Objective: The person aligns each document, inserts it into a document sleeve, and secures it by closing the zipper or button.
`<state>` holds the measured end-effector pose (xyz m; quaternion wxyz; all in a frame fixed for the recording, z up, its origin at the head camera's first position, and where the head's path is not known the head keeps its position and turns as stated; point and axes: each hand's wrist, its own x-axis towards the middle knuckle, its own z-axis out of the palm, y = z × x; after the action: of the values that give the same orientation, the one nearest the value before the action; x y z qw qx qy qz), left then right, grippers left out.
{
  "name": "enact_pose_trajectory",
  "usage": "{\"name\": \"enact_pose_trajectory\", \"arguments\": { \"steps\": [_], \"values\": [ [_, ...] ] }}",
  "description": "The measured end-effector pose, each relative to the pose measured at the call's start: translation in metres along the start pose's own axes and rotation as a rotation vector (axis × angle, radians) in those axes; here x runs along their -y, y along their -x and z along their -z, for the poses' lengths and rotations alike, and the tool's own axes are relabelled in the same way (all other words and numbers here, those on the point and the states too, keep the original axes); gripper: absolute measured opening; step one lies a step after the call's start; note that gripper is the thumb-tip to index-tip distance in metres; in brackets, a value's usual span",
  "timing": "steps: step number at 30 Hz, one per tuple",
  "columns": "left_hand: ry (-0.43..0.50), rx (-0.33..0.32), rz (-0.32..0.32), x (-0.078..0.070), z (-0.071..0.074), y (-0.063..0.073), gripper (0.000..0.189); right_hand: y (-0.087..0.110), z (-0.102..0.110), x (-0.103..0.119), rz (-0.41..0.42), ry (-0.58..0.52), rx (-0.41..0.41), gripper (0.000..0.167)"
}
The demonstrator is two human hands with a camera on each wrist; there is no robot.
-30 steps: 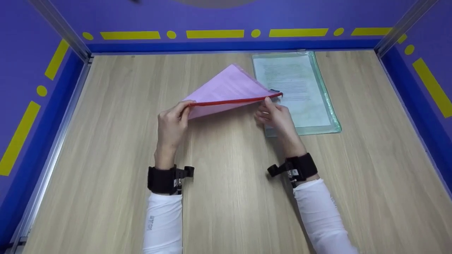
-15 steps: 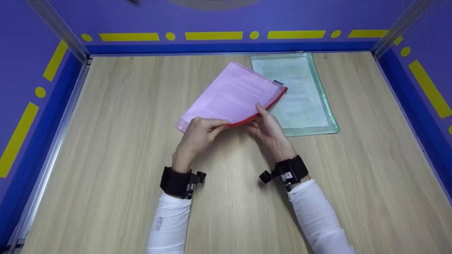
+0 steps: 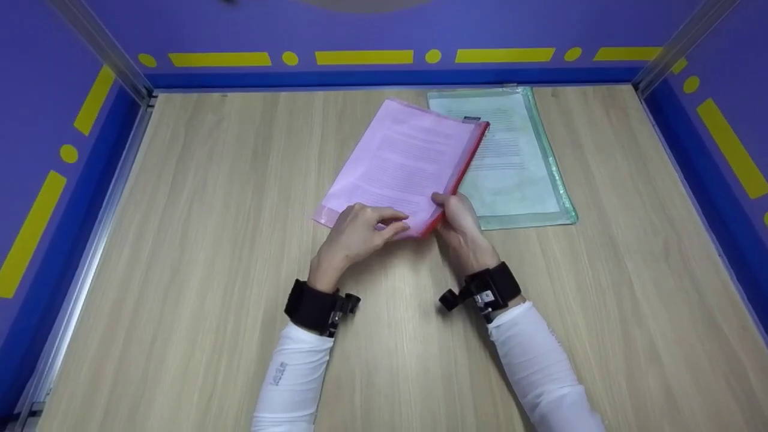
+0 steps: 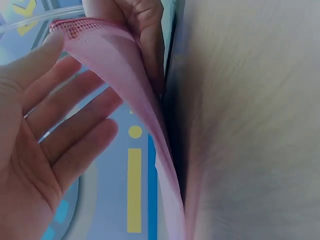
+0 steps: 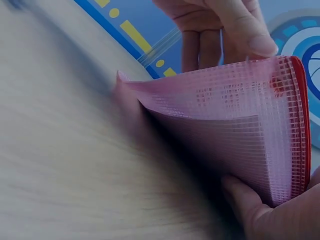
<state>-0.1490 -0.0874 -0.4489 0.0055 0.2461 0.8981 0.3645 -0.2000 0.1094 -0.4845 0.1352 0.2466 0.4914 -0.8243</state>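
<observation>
A pink mesh zip pouch [image 3: 408, 150] with printed paper inside and a red zipper edge [image 3: 470, 157] is tilted up off the table at its near side. My right hand [image 3: 463, 231] grips it by the zipper edge, thumb on top and fingers underneath. At the near corner is my left hand [image 3: 360, 233], its thumb and fingertips right by the pouch's edge. The left wrist view shows the left fingers [image 4: 75, 107] loosely extended beside the raised mesh. From the right wrist view, the left thumb [image 5: 262, 45] is just over the edge of the pouch.
A green-edged clear zip pouch [image 3: 510, 195] holding a printed sheet lies flat at the back right, partly covered by the pink one. The wooden tabletop [image 3: 210, 240] is bounded by blue panels [image 3: 384, 79] at the back and sides.
The pink pouch has turned and flattened, its zipper edge swinging from crosswise to the right side. My left hand has moved right along the near edge and loosened; the right still holds the zipper side.
</observation>
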Motion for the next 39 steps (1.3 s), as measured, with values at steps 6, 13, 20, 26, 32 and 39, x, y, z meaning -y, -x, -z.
{"name": "enact_pose_trajectory", "arguments": {
  "steps": [6, 13, 20, 26, 32, 39],
  "values": [
    [-0.013, -0.133, 0.081, 0.016, 0.006, 0.001, 0.023, -0.001, 0.008, 0.002, -0.008, 0.083, -0.006, 0.046],
    [0.021, -0.322, 0.261, 0.037, 0.021, 0.005, 0.026, -0.004, 0.01, 0.003, 0.03, 0.083, 0.058, 0.048],
    [0.093, -0.352, 0.494, 0.055, 0.038, 0.014, 0.055, 0.0, 0.011, 0.011, 0.052, 0.078, 0.139, 0.041],
    [0.203, -0.278, 0.576, 0.058, 0.039, 0.014, 0.064, 0.003, 0.013, 0.017, 0.054, 0.107, 0.189, 0.037],
    [0.305, -0.253, 0.592, 0.055, 0.034, 0.01, 0.057, 0.004, 0.019, 0.025, 0.073, 0.177, 0.231, 0.029],
    [0.497, -0.342, 0.489, 0.046, 0.034, 0.008, 0.036, 0.009, 0.02, 0.031, 0.111, 0.258, 0.278, 0.026]
  ]
}}
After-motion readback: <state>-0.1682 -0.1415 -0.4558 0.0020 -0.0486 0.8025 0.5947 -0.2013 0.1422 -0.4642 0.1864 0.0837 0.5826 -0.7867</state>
